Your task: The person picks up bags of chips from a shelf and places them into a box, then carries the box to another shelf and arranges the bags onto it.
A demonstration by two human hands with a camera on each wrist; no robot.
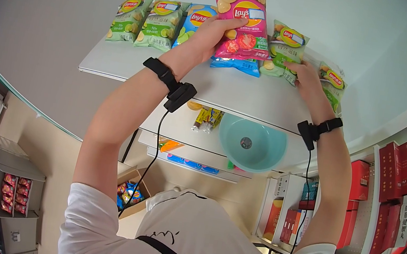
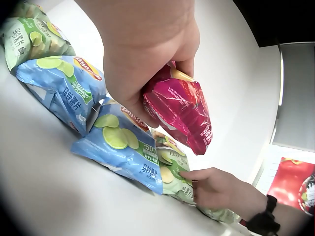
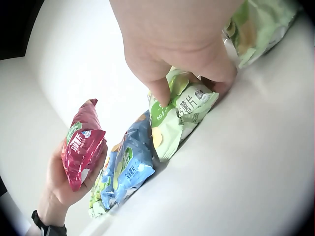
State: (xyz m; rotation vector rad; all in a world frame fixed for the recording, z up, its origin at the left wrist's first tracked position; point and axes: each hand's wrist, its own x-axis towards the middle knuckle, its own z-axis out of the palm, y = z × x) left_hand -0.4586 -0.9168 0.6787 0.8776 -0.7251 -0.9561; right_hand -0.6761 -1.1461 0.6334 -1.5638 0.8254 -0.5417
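Raised above the shelf, a pink bag of Lay's chips (image 1: 249, 40) is gripped by my left hand (image 1: 213, 35), thumb across its front. Behind and below it a blue chip bag (image 2: 118, 142) stands on the shelf. My right hand (image 1: 310, 85) pinches the lower right side of a green chip bag (image 1: 285, 44), thumb on the front and fingers round the edge, as the right wrist view shows. This green bag stands right beside the blue one. Another blue chip bag (image 2: 66, 88) is left of these, partly covered by my left arm in the head view.
Two green chip bags (image 1: 160, 24) stand at the shelf's left, and another green bag (image 1: 332, 84) at its right. The white shelf (image 1: 133, 63) has a front edge below my hands. Lower down are a teal basin (image 1: 231, 137), yellow packets (image 1: 209, 117) and a cardboard box (image 1: 147, 185).
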